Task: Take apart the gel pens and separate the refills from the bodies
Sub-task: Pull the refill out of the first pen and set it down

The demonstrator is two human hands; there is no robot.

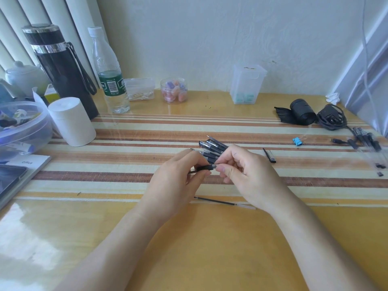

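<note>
Pinching one gel pen (206, 167) with both hands: my left hand (178, 171) holds the black part, my right hand (247, 171) nips its end. One refill (216, 201) lies on the table (210, 248) nearby.

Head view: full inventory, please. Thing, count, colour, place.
held gel pen: 1, black grip, centre
gel pen pile: several, black and clear, just behind the held pen
refill: 1, black, nearer the person than the held pen
pen cap: 1, black, right of the pile
pen parts: several, clear and black, far right
binder clip: 1, blue, right of centre
flask: 1, black, back left
water bottle: 1, clear, green label, beside the flask
paper roll: 1, white, in front of the flask
bowl: 1, clear, left edge
jar: 1, clear, pink and purple contents, back centre
clear box: 1, back, right of centre
black roll: 1, back right
left hand: grips the pen
right hand: pinches the pen's end
</note>
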